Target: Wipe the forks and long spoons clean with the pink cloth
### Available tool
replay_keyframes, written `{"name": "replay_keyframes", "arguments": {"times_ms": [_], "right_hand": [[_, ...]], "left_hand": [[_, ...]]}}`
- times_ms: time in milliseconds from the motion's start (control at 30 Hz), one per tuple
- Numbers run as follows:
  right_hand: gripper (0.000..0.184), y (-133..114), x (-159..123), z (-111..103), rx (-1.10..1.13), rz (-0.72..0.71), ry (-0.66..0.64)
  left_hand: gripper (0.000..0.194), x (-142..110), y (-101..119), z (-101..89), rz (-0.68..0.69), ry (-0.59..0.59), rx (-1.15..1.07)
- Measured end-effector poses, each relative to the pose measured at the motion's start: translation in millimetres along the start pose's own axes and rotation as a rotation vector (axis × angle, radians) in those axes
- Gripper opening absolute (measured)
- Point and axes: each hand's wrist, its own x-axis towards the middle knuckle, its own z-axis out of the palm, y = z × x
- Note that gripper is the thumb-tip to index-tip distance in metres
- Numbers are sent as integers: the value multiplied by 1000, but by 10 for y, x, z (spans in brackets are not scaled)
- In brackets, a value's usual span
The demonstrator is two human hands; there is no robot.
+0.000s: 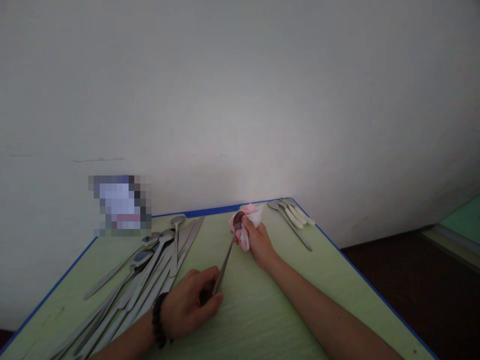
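A metal spoon (227, 261) slants over the middle of the table, bowl at the far end. My left hand (193, 301), with a dark bead bracelet at the wrist, pinches the end of its handle. At the bowl, my right hand (258, 244) is closed on a pink and white cloth (255, 214), with the thumb pressed at the bowl's edge. The cloth lies behind and around the bowl. Left of my left hand is a pile of spoons and knives (150, 280). What my right fingers do beneath the cloth is hidden.
A long spoon (296, 232) and several pieces with white handles (298, 215) lie at the far right of the green, blue-edged table (262, 320). A pixelated object (120, 202) is at the back left. The wall (240, 125) rises behind the table.
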Motion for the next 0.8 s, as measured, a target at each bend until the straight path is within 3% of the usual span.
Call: {"name": "replay_keyframes", "arguments": {"times_ms": [267, 800], "right_hand": [[34, -22, -6, -15, -77, -40, -94], [19, 9, 12, -11, -71, -3, -24]], "left_hand": [[22, 9, -2, 16, -14, -9, 19], [18, 5, -23, 35, -35, -1, 85]]}}
